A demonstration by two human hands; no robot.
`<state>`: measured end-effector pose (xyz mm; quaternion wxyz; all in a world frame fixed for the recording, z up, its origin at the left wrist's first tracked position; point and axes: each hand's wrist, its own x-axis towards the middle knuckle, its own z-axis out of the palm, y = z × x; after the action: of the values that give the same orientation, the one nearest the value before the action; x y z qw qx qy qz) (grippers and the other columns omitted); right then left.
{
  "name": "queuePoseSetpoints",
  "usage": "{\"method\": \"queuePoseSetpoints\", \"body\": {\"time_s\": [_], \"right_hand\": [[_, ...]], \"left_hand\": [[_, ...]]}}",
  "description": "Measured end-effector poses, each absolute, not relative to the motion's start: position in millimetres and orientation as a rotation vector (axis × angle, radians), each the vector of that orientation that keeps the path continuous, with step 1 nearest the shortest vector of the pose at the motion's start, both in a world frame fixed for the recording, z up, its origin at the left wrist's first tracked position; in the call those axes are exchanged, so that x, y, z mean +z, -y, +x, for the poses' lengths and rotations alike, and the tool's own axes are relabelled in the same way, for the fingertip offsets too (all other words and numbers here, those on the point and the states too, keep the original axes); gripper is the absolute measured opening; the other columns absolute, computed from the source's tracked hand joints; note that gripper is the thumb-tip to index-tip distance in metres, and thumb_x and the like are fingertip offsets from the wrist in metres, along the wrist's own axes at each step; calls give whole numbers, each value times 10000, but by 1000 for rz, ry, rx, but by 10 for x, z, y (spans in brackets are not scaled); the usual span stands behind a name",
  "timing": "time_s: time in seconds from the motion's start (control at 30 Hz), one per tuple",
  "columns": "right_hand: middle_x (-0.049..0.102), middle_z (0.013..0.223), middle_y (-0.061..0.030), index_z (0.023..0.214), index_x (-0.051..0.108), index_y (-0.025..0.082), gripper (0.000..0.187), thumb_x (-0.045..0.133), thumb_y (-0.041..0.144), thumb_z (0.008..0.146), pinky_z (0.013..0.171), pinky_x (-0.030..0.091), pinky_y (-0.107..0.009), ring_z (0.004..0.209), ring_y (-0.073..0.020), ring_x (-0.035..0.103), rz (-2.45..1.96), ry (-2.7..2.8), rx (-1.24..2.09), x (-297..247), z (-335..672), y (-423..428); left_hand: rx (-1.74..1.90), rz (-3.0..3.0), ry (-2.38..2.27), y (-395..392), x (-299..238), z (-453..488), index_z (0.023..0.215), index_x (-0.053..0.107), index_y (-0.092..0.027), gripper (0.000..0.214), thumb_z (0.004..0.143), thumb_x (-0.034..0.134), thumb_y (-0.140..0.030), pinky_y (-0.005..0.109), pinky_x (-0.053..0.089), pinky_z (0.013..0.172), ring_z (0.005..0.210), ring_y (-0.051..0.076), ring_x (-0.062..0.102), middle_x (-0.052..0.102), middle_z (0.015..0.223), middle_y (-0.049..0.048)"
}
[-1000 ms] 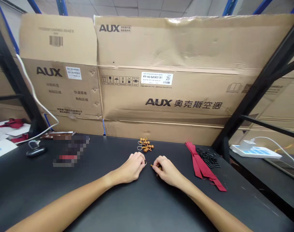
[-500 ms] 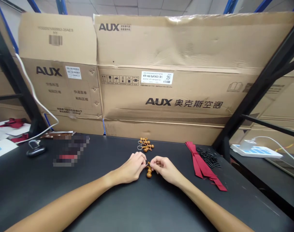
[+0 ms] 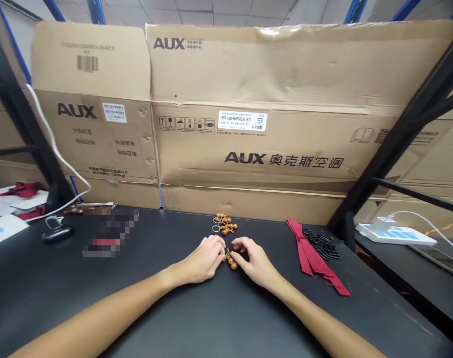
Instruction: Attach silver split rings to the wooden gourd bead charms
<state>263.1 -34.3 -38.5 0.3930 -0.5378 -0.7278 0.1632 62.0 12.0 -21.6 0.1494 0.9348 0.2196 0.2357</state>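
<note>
A small brown gourd-shaped keychain (image 3: 232, 262) hangs or lies between my hands, just above or on the black table; I cannot tell which. My left hand (image 3: 207, 256) is closed, with its fingertips pinching the keychain's ring end, mostly hidden by the fingers. To the right, my right hand (image 3: 254, 259) has its thumb and fingers apart, close beside the gourd beads and holding nothing. Just beyond my hands lies a small pile of similar brown gourd keychains (image 3: 226, 224) with metal rings.
Red ribbon strips (image 3: 304, 248) and a heap of black clasps (image 3: 323, 244) lie on the right. At the left are a dark oval object (image 3: 57, 232), a brown packet (image 3: 88, 208) and a white cable (image 3: 57, 139). Large cardboard boxes (image 3: 286, 134) wall off the back.
My right hand's fingers have parted and let go of the keychain. The gourd beads have swung slightly right and up. My left hand stays in place.
</note>
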Motion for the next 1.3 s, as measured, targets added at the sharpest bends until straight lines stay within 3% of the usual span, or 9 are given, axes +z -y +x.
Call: {"method": "queuePoseSetpoints", "body": {"time_s": [0.13, 0.27, 0.5, 1.3], "right_hand": [[605, 839, -49, 817, 580, 215, 163, 639, 366, 793, 750, 468, -369, 841, -230, 539, -1475, 1901, 196, -378, 2594, 391], [591, 844, -57, 762, 574, 211, 91, 605, 287, 802, 755, 466, -372, 844, -232, 526, -1513, 1963, 155, -366, 2561, 414], [592, 834, -47, 773, 558, 209, 76, 529, 180, 837, 743, 443, -353, 794, -205, 508, -1384, 2008, 179, -402, 2560, 397], [581, 799, -34, 812, 538, 217, 69, 533, 233, 879, 728, 435, -347, 779, -200, 500, -1258, 1966, 188, -348, 2519, 428]], "left_hand": [[685, 2697, -633, -119, -218, 623, 820, 480, -191, 197, 970, 351, -200, 375, 419, 849, 927, 206, 490, 532, 1031, 81], [679, 2705, -638, -115, -219, 628, 828, 471, -191, 193, 974, 346, -203, 375, 420, 851, 916, 202, 490, 533, 1032, 81], [684, 2704, -631, -121, -233, 622, 838, 483, -192, 198, 975, 341, -208, 374, 419, 850, 906, 204, 496, 532, 1032, 81], [683, 2462, -632, -175, -188, 637, 791, 512, -186, 216, 967, 409, -259, 357, 409, 913, 974, 186, 514, 556, 1037, 58]]}}
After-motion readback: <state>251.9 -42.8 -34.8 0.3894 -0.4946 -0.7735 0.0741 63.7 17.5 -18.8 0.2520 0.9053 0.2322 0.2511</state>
